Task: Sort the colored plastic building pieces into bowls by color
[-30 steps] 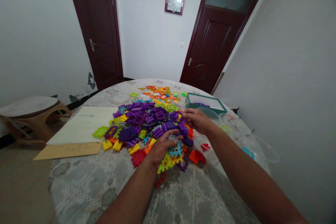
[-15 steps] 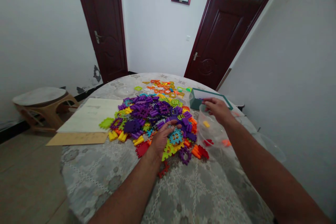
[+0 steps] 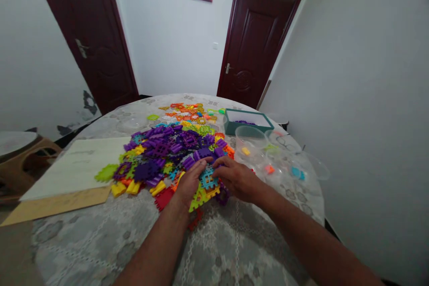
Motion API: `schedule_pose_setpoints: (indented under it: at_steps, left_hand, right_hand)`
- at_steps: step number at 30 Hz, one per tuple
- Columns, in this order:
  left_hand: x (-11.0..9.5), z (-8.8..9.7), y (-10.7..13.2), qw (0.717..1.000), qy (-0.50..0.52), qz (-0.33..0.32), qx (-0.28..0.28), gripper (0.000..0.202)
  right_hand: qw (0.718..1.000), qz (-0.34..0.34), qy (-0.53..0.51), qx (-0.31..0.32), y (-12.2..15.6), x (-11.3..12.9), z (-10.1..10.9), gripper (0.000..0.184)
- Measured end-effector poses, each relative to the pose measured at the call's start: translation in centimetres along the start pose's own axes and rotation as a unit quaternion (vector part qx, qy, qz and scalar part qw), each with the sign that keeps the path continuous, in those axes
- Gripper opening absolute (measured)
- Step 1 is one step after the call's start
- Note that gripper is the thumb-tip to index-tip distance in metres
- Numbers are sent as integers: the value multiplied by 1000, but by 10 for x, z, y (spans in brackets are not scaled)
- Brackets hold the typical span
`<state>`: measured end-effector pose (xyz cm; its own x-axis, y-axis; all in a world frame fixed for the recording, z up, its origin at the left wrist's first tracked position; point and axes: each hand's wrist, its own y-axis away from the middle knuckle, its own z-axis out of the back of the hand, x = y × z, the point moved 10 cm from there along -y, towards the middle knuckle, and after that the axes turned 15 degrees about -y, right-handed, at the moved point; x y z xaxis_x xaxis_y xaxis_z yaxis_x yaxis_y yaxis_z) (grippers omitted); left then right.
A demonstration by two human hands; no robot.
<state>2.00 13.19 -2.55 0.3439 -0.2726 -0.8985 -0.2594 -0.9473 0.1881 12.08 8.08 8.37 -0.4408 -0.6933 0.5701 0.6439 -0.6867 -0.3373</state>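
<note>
A heap of interlocking plastic building pieces (image 3: pixel 161 149) in purple, yellow, green and other colours lies on the table. At its near edge, my left hand (image 3: pixel 189 185) is curled beside a light-blue square window piece (image 3: pixel 208 178) and a yellow-green piece (image 3: pixel 198 199), which it appears to hold. My right hand (image 3: pixel 239 179) has its fingers bent together at the right edge of the light-blue piece. Whatever lies under those fingertips is hidden. Beyond my hands is a green-rimmed box (image 3: pixel 231 126) with purple pieces (image 3: pixel 246 122) inside.
Clear plastic bowls (image 3: pixel 253 136) stand on the right, with a few pieces in and around them. Orange and yellow pieces (image 3: pixel 186 111) are spread at the back. Cardboard sheets (image 3: pixel 77 161) lie at the left table edge, near a stool (image 3: pixel 27 156).
My right hand has come back from the green-rimmed box to the light-blue piece beside my left hand. The camera has turned right, and purple pieces now show inside the box.
</note>
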Motion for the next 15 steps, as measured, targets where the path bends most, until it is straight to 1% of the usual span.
schedule_pose_setpoints:
  at_steps: [3,5,9,13,15]
  left_hand:
    - [9,0,-6,1000,-1,1,21,38]
    - [14,2,-9,1000,0,12,24,37]
    - [15,4,-8,999,-10,39,15,34]
    - [13,-2,-3,998,-20,63,19,36]
    - [14,-5,0,996,-17,85,16,37]
  right_hand:
    - [1000,-10,11,27,4,0,-5,30]
    - [999,-20,23,32,6,-3,-7,29]
    - [999,-17,34,13,11,-8,-7,22]
    - [1000,-17,20,-10,18,-10,-3,22]
    - [999,-23,7,-35,23,-10,3,22]
